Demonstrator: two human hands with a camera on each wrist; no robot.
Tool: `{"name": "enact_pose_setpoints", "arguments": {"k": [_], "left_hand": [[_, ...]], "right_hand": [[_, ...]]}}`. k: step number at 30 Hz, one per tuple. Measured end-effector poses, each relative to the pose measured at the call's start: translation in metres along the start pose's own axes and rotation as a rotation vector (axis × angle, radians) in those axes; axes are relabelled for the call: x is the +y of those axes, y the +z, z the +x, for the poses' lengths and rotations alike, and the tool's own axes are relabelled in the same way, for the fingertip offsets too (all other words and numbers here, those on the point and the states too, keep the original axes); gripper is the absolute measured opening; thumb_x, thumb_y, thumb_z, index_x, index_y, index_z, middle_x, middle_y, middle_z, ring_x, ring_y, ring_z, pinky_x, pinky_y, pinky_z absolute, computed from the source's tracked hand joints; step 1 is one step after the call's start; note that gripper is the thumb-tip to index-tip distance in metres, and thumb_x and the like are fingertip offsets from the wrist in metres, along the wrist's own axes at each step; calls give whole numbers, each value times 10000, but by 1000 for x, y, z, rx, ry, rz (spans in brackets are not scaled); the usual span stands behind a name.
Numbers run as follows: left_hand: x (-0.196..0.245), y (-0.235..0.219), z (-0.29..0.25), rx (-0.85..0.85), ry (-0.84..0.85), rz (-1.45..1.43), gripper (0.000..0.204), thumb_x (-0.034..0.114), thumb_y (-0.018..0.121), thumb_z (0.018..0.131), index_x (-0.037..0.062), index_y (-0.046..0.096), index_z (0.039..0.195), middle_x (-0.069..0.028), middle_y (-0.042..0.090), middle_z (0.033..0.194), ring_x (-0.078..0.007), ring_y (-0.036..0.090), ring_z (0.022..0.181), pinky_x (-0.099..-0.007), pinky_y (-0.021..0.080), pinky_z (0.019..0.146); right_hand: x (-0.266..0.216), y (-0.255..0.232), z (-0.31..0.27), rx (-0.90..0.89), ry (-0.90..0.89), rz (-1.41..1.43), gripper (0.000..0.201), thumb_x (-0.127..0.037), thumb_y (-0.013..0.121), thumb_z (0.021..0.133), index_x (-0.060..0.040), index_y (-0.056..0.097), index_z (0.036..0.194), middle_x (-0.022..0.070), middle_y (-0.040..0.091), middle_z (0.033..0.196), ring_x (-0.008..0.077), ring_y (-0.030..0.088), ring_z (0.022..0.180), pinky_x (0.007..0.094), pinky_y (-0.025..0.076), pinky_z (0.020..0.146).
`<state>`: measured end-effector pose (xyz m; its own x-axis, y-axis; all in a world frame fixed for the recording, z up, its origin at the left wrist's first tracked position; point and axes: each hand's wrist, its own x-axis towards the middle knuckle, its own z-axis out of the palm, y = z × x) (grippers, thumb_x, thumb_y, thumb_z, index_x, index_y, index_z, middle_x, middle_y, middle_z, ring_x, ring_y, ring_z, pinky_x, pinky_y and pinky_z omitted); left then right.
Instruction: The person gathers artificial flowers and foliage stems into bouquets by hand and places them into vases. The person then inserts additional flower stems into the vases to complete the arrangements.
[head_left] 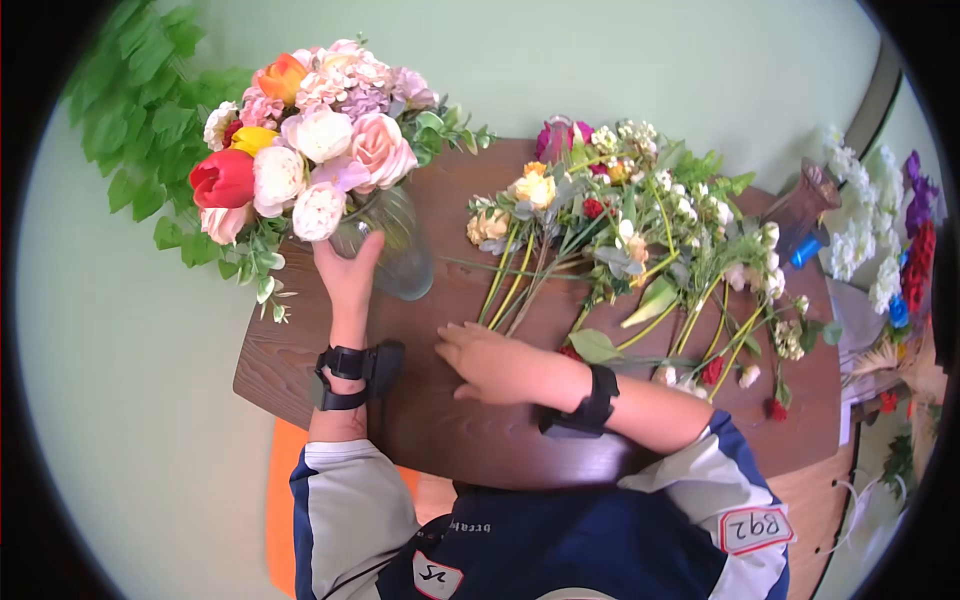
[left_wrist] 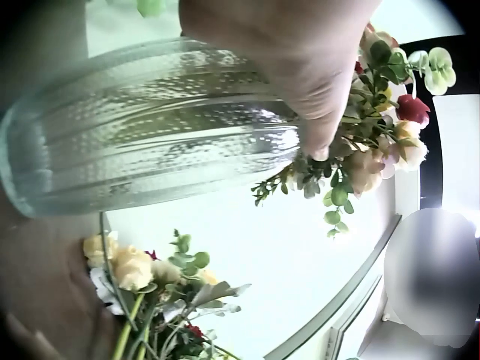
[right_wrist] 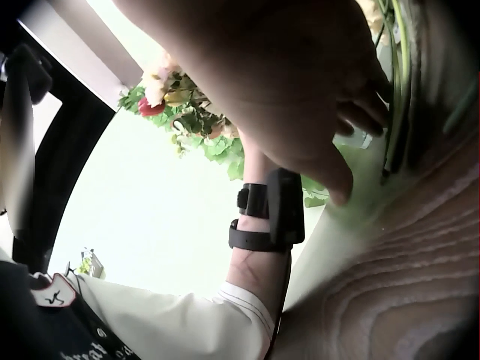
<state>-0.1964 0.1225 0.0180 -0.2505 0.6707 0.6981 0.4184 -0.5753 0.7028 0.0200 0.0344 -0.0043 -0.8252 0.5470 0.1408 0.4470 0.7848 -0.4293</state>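
Observation:
My left hand (head_left: 348, 275) grips a ribbed clear glass vase (head_left: 408, 258) around its neck, just below a full bouquet (head_left: 320, 150) of pink, white, red, yellow and orange flowers. The left wrist view has the vase (left_wrist: 150, 127) lying across the picture, with the thumb of my left hand (left_wrist: 292, 60) against its neck and the bouquet (left_wrist: 371, 142) beyond. My right hand (head_left: 490, 365) rests palm down on the table, fingers loosely spread beside cut flower stems (head_left: 510, 290). In the right wrist view, my right hand (right_wrist: 292, 97) holds nothing visible; green stems (right_wrist: 399, 90) pass near its fingertips.
Loose flowers (head_left: 650, 225) cover the right half of the dark wooden table (head_left: 450, 430). At its right edge are another glass vase (head_left: 805, 205) and a blue object (head_left: 804, 250). More flowers (head_left: 870, 220) stand farther right, and green leaves (head_left: 150, 110) hang at the far left.

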Motion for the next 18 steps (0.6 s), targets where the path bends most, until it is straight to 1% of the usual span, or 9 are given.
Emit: {"name": "enact_pose_setpoints", "arguments": {"k": [1,2,4,5,6,7,9,15,18], "left_hand": [[-15,-1,-7,5,21,-56,905,256,767,684,-32,230,1354,-134,379,1283,-205,392,1161,-321,310,990],[-23,-1,-12,17,25,-61,905,256,767,684,-32,230,1354,-134,379,1283,-205,392,1161,-321,310,990],[-33,0,-24,0,52,-185,940,209,807,612,-22,247,1330,-144,385,1286,-250,400,1175,-359,300,1006],[-36,0,-28,-42,-15,-283,1001,256,816,620,-8,186,1353,-135,366,1293,-245,393,1180,-361,307,1002],[-40,0,-30,-39,-16,-287,1001,256,816,620,-8,186,1353,-135,366,1293,-245,393,1180,-361,307,1002],[-39,0,-31,-70,-80,-340,1006,269,818,623,-3,184,1355,-129,369,1285,-233,390,1180,-356,313,997],[-37,-1,-34,-117,-160,-390,1010,281,819,625,2,182,1357,-123,372,1277,-220,387,1180,-351,318,992],[-23,9,-41,-16,-145,-373,884,153,752,690,25,189,1360,-106,371,1265,-207,396,1147,-341,320,984],[-19,13,-42,2,-142,-365,876,133,744,695,28,184,1361,-101,366,1263,-207,393,1144,-346,322,982]], "right_hand": [[-1,-2,-3,-19,-48,-20,619,-236,690,725,105,435,1174,274,430,1245,373,400,1196,402,318,1019],[-2,-3,-7,-37,-91,-38,602,-239,689,722,104,457,1158,264,431,1251,367,389,1208,405,303,1032],[-7,-2,-19,-99,-62,-29,622,-252,681,723,105,454,1179,259,390,1300,352,348,1250,391,274,1058],[-7,1,-26,-99,-82,-34,644,-257,678,727,100,436,1206,253,362,1327,344,316,1274,386,256,1070],[-8,2,-31,-100,-103,-36,667,-262,674,731,95,419,1233,247,333,1354,336,284,1298,382,237,1082],[-9,3,-33,-121,-90,-42,696,-273,663,744,81,383,1274,218,285,1397,305,234,1329,375,206,1096],[-3,8,-35,-85,-106,-20,695,-279,658,751,76,379,1279,204,287,1400,292,232,1331,375,206,1095],[-7,18,-40,10,-81,-10,662,-308,611,792,61,374,1288,172,297,1407,265,232,1336,388,209,1087],[-9,20,-42,46,-62,-44,640,-325,581,813,57,381,1286,168,307,1403,261,241,1332,391,217,1079]]}}
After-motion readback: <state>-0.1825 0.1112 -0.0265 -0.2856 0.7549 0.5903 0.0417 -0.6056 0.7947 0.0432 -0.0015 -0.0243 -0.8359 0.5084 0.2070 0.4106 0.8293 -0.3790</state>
